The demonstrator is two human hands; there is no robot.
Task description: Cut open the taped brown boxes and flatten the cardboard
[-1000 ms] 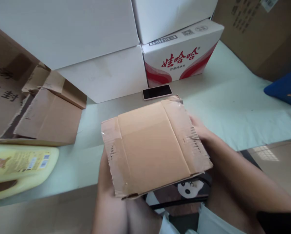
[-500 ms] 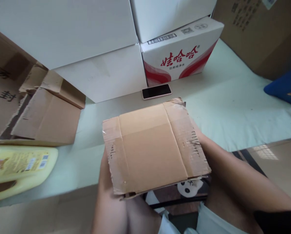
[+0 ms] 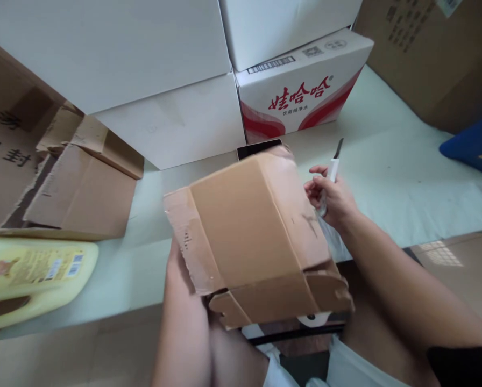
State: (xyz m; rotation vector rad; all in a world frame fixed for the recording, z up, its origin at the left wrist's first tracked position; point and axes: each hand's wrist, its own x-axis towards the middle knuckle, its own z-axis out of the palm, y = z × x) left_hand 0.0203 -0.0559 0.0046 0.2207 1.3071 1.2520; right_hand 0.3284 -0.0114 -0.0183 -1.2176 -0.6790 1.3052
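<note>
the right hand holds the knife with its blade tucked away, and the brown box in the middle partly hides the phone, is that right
Not quite: the blade is out. The head view shows it projecting from the white handle. The right hand does hold the knife, and the brown box in the middle partly hides the phone.

Table surface (image 3: 406, 177) covered in pale green cloth, lightly creased toward the right; floor (image 3: 83, 355) below smooth, beige-grey, tiled; bright barred light patch (image 3: 440, 252) noted on floor at right; general light soft.
</note>
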